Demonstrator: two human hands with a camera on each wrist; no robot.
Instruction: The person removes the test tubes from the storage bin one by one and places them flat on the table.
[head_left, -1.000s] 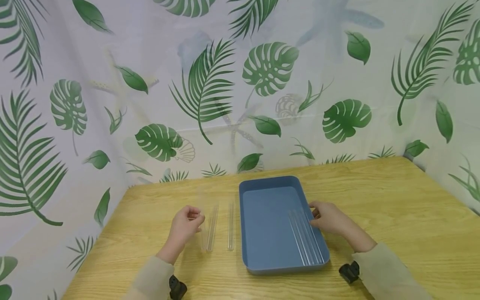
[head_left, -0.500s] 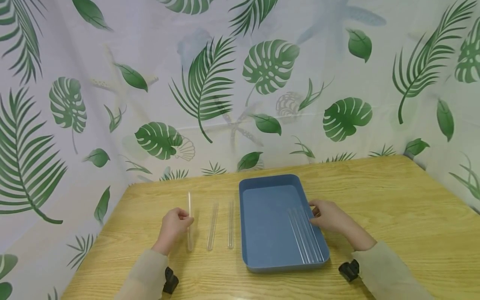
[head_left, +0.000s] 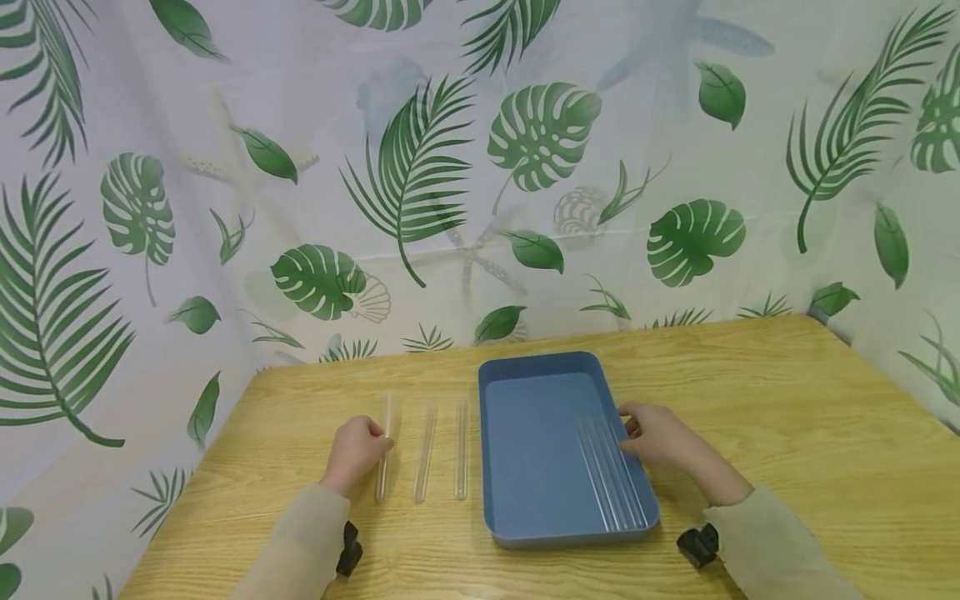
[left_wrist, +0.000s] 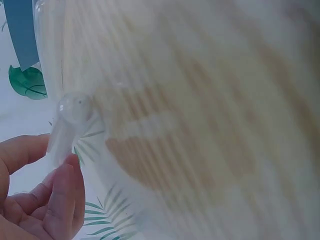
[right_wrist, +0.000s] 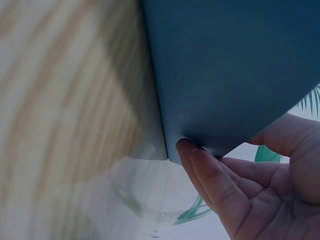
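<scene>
A clear test tube (head_left: 385, 457) lies lengthwise on the wooden table (head_left: 787, 433), and my left hand (head_left: 369, 446) pinches it near its middle. In the left wrist view the tube's rounded end (left_wrist: 70, 112) shows between my fingers (left_wrist: 62, 197). Two more clear tubes (head_left: 424, 454) (head_left: 461, 450) lie parallel to its right. My right hand (head_left: 645, 433) grips the right rim of a blue tray (head_left: 540, 392). The right wrist view has its fingers (right_wrist: 210, 180) under the tray's corner (right_wrist: 230, 65). Several tubes (head_left: 611, 475) lie along the tray's right side.
A curtain printed with green leaves (head_left: 480, 167) closes off the table at the back and on both sides. Black wrist camera mounts (head_left: 697, 546) sit near the table's front edge. Bare wood stretches to the right of the tray.
My left hand lifted one tube from beside the others, carried it left and lowered it flat onto the table. The right hand has stayed on the tray rim.
</scene>
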